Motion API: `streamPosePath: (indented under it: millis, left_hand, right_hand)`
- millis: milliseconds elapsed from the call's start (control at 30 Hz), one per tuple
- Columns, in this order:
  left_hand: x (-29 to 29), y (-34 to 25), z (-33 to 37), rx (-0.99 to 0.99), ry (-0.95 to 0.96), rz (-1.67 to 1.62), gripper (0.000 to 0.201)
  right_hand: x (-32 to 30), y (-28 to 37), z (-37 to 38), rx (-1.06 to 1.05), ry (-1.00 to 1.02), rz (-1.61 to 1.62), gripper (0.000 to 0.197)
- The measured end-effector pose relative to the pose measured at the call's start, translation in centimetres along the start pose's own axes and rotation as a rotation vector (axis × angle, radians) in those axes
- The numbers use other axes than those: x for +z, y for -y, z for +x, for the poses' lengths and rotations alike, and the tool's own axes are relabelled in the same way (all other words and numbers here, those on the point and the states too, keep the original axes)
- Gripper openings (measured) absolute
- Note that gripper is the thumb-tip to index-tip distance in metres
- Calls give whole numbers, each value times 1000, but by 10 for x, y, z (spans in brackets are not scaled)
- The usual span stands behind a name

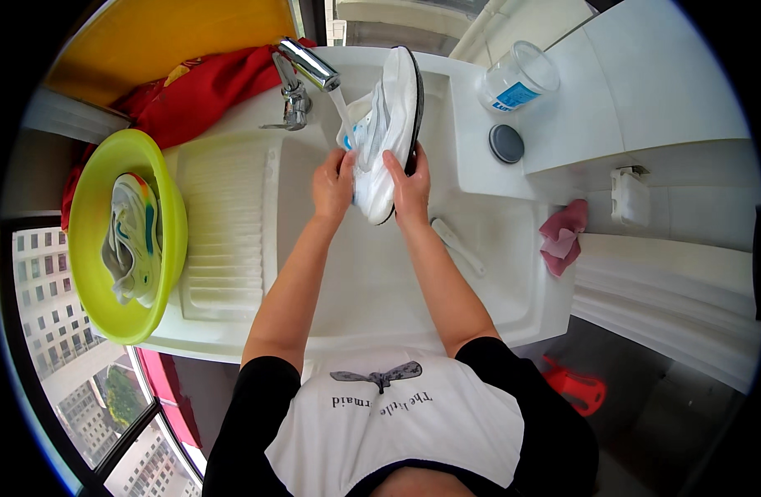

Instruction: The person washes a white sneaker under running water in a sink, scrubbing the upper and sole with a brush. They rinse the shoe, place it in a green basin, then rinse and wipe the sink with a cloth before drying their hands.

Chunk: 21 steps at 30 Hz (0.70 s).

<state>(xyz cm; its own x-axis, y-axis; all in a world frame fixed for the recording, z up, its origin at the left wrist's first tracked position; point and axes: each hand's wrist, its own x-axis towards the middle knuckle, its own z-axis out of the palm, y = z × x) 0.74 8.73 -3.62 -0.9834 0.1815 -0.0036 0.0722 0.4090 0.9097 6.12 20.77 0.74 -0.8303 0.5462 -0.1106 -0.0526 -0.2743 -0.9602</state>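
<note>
Over the white sink [513, 290] I hold a white sneaker [380, 157] with a dark sole edge, its length running away from me. My left hand [333, 184] grips its left side, thumb up near the opening. On the right side, by the sole, my right hand [410, 184] is closed round it, thumb on the white upper. Water streams from the chrome faucet [310, 65] onto the shoe's opening. In the basin, right of my right forearm, lies a white brush-like handle [458, 246]; its upper end is partly hidden.
At left, a yellow-green basin [176, 228] holds another light sneaker [134, 240] beside the ribbed washboard [223, 224]. A clear tub [521, 76], dark round lid [505, 143] and pink cloth [563, 236] are on the right. Red cloth [211, 91] lies behind the faucet.
</note>
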Motion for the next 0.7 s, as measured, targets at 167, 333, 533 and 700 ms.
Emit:
streamPosePath:
  millis: [167,333,533,700]
  left_hand:
    - [7,18,-3,-180,191,-303,44]
    - [-36,17,14,-542,97,-1020,89]
    - [-65,-7,50,-667,67,-1249,109]
    - [-75,10,59,-505,211,-1434,113]
  right_hand:
    - [-21,-7,-6,-211,-16,-297,72]
    - [-36,5,-20,-254,-62,-601,86]
    - [-42,-1,-28,-187,-3,-445,83]
    - [-44,4,-28,-152,56,-334,83]
